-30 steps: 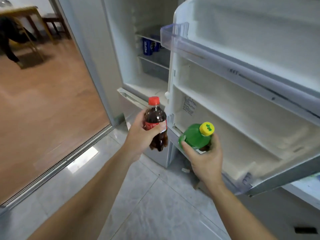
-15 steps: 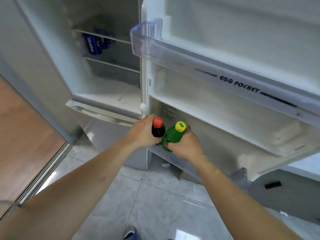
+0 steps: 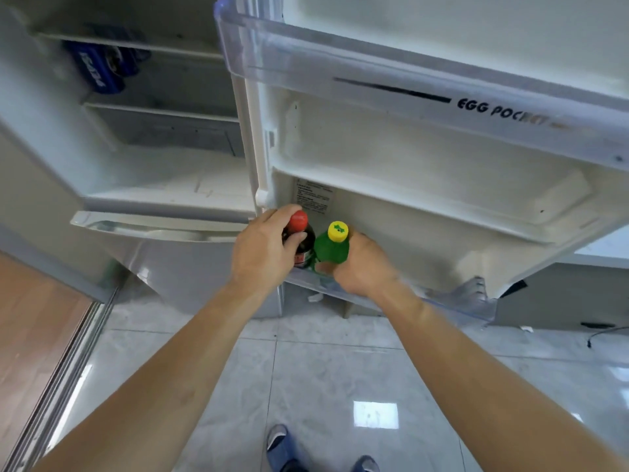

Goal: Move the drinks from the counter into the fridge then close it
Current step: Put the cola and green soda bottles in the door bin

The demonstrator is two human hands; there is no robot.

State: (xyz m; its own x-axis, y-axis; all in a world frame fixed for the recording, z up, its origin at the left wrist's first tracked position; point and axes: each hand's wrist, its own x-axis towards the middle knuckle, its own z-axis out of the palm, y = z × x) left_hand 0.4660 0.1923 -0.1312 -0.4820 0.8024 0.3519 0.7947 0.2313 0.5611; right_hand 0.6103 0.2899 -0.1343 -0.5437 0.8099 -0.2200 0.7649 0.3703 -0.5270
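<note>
2 bottles side by side in bottom door shelf (image 3: 452, 306) of open fridge: left hand (image 3: 262, 253) grips dark cola bottle (image 3: 301, 238), right hand (image 3: 362, 264) grips green bottle (image 3: 332, 248). Blue cans (image 3: 102, 68) on inner shelf.

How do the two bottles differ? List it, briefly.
The dark bottle has a red cap; the green bottle has a yellow one. The left hand grips the dark bottle; the right hand grips the green bottle. Both stand upright, side by side, at the lowest door shelf.
</note>
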